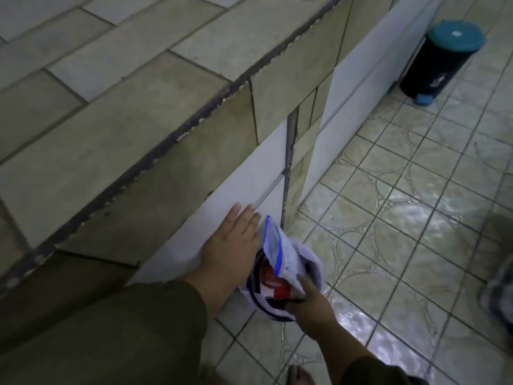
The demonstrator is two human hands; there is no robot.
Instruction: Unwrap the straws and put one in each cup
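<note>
Head view, looking down along the front of a tiled table [111, 120] to the tiled floor [402, 218]. My left hand [230, 240] lies flat against a white cabinet door [236, 190] under the table's edge, its fingers [244, 215] straight and close together, holding nothing. The olive sleeve [125, 329] of that arm fills the lower left of the picture.

Just beside that hand, low against the cabinet front, is a white bag [316, 262] with dark trim, its mouth open upward. A clear zip-top bag [280, 254] with a blue seal strip stands tilted out of it, its top close to my left fingertips. My right hand [312, 304] holds this zip-top bag at its lower end, the forefinger [302, 282] laid up along its side and the other fingers tucked under it, out of sight. The picture is too blurred to tell what it contains. Beneath it in the white bag sits a red-and-white pack [273, 284], which I cannot identify more closely.

Well apart, at the far end of the cabinets, a black pedal bin [438, 65] with a teal lid stands on the floor. My bare toes [299, 376] show at the bottom edge.
</note>
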